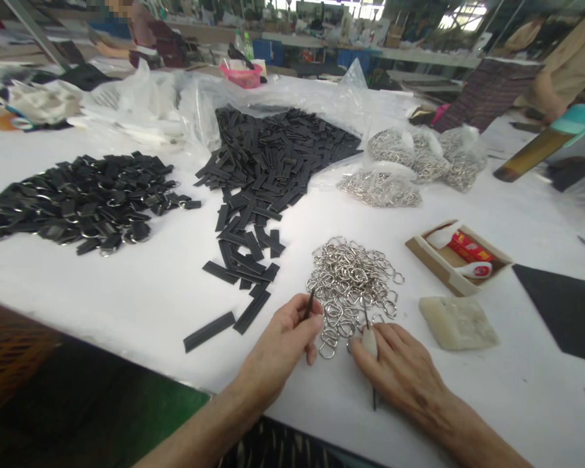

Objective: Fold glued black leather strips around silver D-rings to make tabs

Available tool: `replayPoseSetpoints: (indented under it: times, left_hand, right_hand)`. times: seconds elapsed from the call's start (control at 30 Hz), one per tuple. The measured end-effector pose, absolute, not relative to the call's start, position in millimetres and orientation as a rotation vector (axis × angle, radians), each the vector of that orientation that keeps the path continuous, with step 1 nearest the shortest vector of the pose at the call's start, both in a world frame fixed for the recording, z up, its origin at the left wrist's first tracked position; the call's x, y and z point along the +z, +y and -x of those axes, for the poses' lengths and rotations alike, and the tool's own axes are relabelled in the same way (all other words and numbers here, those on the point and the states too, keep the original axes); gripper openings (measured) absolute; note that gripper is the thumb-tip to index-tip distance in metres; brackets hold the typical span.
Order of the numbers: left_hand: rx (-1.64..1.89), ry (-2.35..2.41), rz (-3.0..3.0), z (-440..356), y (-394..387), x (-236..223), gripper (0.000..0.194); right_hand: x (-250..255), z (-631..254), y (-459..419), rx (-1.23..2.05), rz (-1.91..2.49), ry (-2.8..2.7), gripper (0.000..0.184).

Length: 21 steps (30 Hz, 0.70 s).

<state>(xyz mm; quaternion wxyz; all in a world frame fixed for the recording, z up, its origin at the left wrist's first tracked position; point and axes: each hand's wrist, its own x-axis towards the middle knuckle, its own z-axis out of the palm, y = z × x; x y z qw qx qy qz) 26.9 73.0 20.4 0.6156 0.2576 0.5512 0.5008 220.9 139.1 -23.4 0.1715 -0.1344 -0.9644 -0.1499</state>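
Black strip (309, 304) pinched in left hand (292, 329), white-handled tool (369, 342) gripped in right hand (400, 365); apparently picking metal rings (351, 273); likely needs threading next.

Rings (351, 276): smooth, glossy metal; strips (260, 166): matt (cloth-like).

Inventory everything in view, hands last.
strips: many, black, heaped centre
ringed strips: many, black and silver, left
metal D-rings: many, silver, by hands
bags of rings: four, clear, right of strips
open box: one, tan, right
packet: one, red, inside box
spoon-shaped items: two, white, inside box
block: one, whitish, near box
basket: one, pink, far side
crate: one, orange, lower left
sheet pieces: two, black, right edge
plastic sheeting: uncounted, clear, around strips
table: one, white, under piles
people: several, mixed clothing, background
left hand: one, bare, beside D-rings, holding dark piece
right hand: one, bare, beside D-rings, holding thin tool
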Motion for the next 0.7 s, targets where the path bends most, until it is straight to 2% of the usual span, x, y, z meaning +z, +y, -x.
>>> replayPoseSetpoints:
  times: [0.13,0.3,0.4,0.57,0.7]
  left_hand:
    - [1.098,1.221,-0.548,-25.8,70.7,20.8,0.018]
    - [0.990,1.176,-0.500,-30.8,73.8,20.7,0.019]
    - [0.879,1.140,-0.498,-35.2,77.4,23.7,0.014]
    - [0.786,1.087,-0.557,-37.0,81.4,25.1,0.006]
    - [0.803,1.050,-0.639,-35.1,82.0,20.6,0.007]
  right_hand:
    - [-12.2,-222.8,141.1,-0.224,0.503,-2.685,0.022]
    - [6.7,-220.1,131.5,0.585,0.860,-2.299,0.016]
    - [19.9,-209.2,129.4,0.896,0.984,-2.095,0.014]
    - [32.5,-198.2,136.9,1.136,1.026,-2.058,0.009]
    - [30.7,-202.1,141.3,1.227,1.071,-2.092,0.008]
